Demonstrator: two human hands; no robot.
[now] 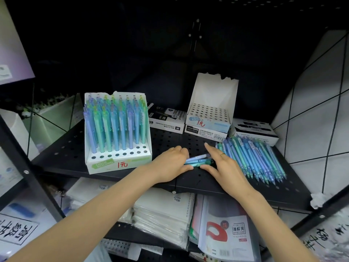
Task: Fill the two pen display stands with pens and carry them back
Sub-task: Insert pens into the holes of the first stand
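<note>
Filled stand (117,133): left on the black perforated shelf (71,148); blue, green and purple pens upright in its rows, the nearest holes vacant.
Left hand (170,163): just right of the filled stand; fingers (181,150) curled over one end of a small bundle of pens (198,161), thumb beneath.
Right hand (224,167): fingers (209,148) straight and spread, thumb touching the bundle's near side; a ring on one finger.
Empty stand (209,112): far, centre-right, resting on flat marker boxes (166,120); every hole vacant.
Loose pens (253,159): right, lying side by side on the shelf, just beside the right hand.
</note>
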